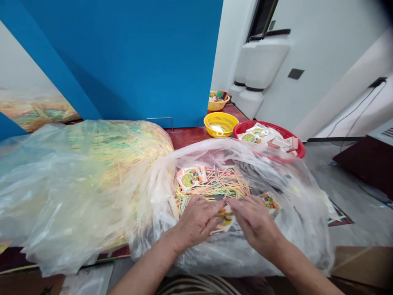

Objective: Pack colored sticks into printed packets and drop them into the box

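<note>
A small printed packet [226,218] with yellow and green artwork is pinched between my two hands. Curled fingers of my left hand [198,219] grip its left side. My right hand [257,223] has hold of the opposite side, thumb and fingers near the top edge. Below and behind them, thin pastel sticks [224,182] in pink, yellow and green lie in an open clear plastic bag [294,229]. More printed packets [192,177] rest on the sticks at the left. Another packet [270,201] lies just right of my right hand. My fingers partly cover the held packet.
A large clear bag [129,151] full of similar sticks bulges at the left. Behind the open bag, a red basket [299,143] holds white packets, beside a yellow basket [219,119] and a farther yellow basket [216,105]. A blue panel [138,61] stands at the back.
</note>
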A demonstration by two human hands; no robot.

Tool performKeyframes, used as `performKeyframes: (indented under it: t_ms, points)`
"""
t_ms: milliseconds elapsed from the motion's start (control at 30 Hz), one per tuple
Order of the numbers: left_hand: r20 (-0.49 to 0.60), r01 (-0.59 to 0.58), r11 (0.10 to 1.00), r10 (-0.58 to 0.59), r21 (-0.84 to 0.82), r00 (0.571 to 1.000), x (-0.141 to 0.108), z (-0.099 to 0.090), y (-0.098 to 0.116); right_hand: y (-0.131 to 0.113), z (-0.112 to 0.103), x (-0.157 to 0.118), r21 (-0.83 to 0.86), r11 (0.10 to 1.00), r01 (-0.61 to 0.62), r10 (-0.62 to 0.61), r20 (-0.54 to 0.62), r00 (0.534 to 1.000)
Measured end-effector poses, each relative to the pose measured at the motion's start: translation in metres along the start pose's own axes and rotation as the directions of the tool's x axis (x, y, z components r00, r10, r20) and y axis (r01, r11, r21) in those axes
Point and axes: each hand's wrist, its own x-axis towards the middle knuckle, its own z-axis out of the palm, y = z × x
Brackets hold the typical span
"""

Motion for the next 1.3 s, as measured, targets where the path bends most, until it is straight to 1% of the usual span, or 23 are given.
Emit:
performKeyframes:
  t_ms: [67, 133, 200, 233, 300, 333, 367, 433, 533, 600, 700, 767, 833, 900, 967, 1000, 1033, 1067, 1133, 1200, 1233, 1267, 1300]
  points:
    - [0.085, 0.062, 0.987, -0.075, 0.15, 0.994, 0.001, -0.007, -0.01, 0.025, -0.012, -0.023, -0.196, 0.971, -0.134, 0.146, 0.047, 0.988]
    - [0.11, 0.118, 0.935, -0.163, 0.334, 0.981, 0.007, -0.018, -0.026, 0.044, -0.023, -0.033, -0.45, 0.861, -0.239, 0.305, 0.08, 0.949]
    - [0.131, 0.114, 0.867, -0.201, 0.485, 0.971, 0.017, -0.029, -0.043, 0.046, -0.024, -0.023, -0.596, 0.755, -0.274, 0.405, 0.094, 0.909]
    - [0.147, 0.105, 0.839, -0.215, 0.535, 0.965, 0.022, -0.033, -0.051, 0.041, -0.019, -0.012, -0.599, 0.758, -0.257, 0.417, 0.142, 0.898]
    - [0.186, 0.104, 0.801, -0.26, 0.589, 0.948, 0.031, -0.035, -0.065, 0.022, -0.001, 0.02, -0.447, 0.885, -0.133, 0.323, 0.381, 0.866]
    - [0.204, 0.111, 0.791, -0.286, 0.602, 0.936, 0.033, -0.035, -0.07, 0.012, 0.011, 0.036, -0.336, 0.94, -0.055, 0.227, 0.497, 0.837]
    - [0.215, 0.119, 0.783, -0.309, 0.61, 0.926, 0.034, -0.034, -0.074, 0.004, 0.023, 0.051, -0.262, 0.965, 0.007, 0.149, 0.57, 0.808]
    - [0.222, 0.129, 0.78, -0.326, 0.612, 0.919, 0.031, -0.032, -0.078, -0.006, 0.044, 0.073, -0.206, 0.976, 0.073, 0.08, 0.648, 0.757]
    - [0.212, 0.143, 0.795, -0.324, 0.59, 0.922, 0.025, -0.031, -0.08, -0.001, 0.062, 0.08, -0.197, 0.974, 0.11, 0.065, 0.712, 0.699]
    - [0.207, 0.158, 0.808, -0.326, 0.568, 0.922, 0.022, -0.031, -0.08, 0.005, 0.068, 0.073, -0.229, 0.965, 0.126, 0.069, 0.688, 0.723]
    - [0.206, 0.17, 0.832, -0.32, 0.527, 0.925, 0.021, -0.033, -0.078, 0.008, 0.073, 0.06, -0.324, 0.938, 0.12, 0.102, 0.592, 0.8]
    - [0.176, 0.2, 0.851, -0.319, 0.485, 0.931, 0.019, -0.035, -0.074, 0.01, 0.073, 0.056, -0.337, 0.939, 0.076, 0.138, 0.569, 0.811]
    - [0.115, 0.248, 0.878, -0.319, 0.41, 0.941, 0.017, -0.038, -0.066, 0.016, 0.066, 0.059, -0.284, 0.959, -0.014, 0.175, 0.552, 0.815]
    - [0.05, 0.29, 0.917, -0.315, 0.272, 0.948, 0.018, -0.039, -0.054, 0.024, 0.053, 0.065, -0.14, 0.985, -0.104, 0.16, 0.492, 0.856]
    - [0.001, 0.322, 0.946, -0.322, 0.045, 0.947, 0.024, -0.035, -0.04, 0.03, 0.039, 0.074, 0.122, 0.98, -0.159, 0.093, 0.426, 0.9]
    - [-0.013, 0.336, 0.936, -0.339, -0.106, 0.941, 0.029, -0.031, -0.034, 0.031, 0.033, 0.078, 0.284, 0.94, -0.19, 0.055, 0.424, 0.904]
    - [-0.005, 0.35, 0.895, -0.366, -0.276, 0.931, 0.035, -0.026, -0.028, 0.031, 0.03, 0.082, 0.439, 0.866, -0.241, 0.02, 0.45, 0.893]
    - [0.037, 0.365, 0.814, -0.392, -0.452, 0.919, 0.042, -0.021, -0.022, 0.028, 0.029, 0.085, 0.56, 0.767, -0.312, -0.009, 0.495, 0.869]
    - [0.164, 0.402, 0.546, -0.433, -0.735, 0.886, 0.055, -0.007, -0.015, 0.021, 0.034, 0.088, 0.671, 0.572, -0.472, -0.021, 0.587, 0.809]
    - [0.242, 0.416, 0.299, -0.48, -0.859, 0.843, 0.063, 0.007, -0.012, 0.014, 0.046, 0.087, 0.687, 0.425, -0.589, 0.026, 0.641, 0.767]
    - [0.227, 0.4, 0.234, -0.535, -0.886, 0.814, 0.065, 0.013, -0.013, 0.01, 0.052, 0.086, 0.687, 0.361, -0.63, 0.066, 0.655, 0.753]
    - [0.171, 0.367, 0.213, -0.609, -0.906, 0.775, 0.065, 0.017, -0.014, 0.008, 0.058, 0.083, 0.686, 0.302, -0.662, 0.108, 0.666, 0.738]
    - [0.088, 0.323, 0.22, -0.69, -0.92, 0.719, 0.065, 0.019, -0.016, 0.006, 0.062, 0.08, 0.68, 0.253, -0.688, 0.147, 0.676, 0.722]
